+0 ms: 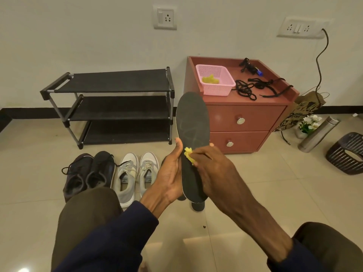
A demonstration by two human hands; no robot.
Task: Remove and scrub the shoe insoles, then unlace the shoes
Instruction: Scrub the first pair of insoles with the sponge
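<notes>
My left hand [170, 173] grips a long black insole [192, 124] by its left edge and holds it upright in front of me. My right hand [213, 169] presses a small yellow scrub pad [189, 155] against the insole's middle. On the floor behind stand a dark pair of shoes [88, 171] with laces and a white-grey pair of sneakers [135, 173], also laced. Another dark piece [198, 206] shows just under the held insole; I cannot tell what it is. Loose black laces [253, 87] lie on the cabinet top.
A red two-drawer cabinet [245, 122] carries a pink basket [216, 79] with a yellow scrubber inside. A black three-tier shoe rack [117, 107] stands at the left wall. A steel bottle [318, 134], flowers, a paper bag and a dark stool [347, 154] sit at right.
</notes>
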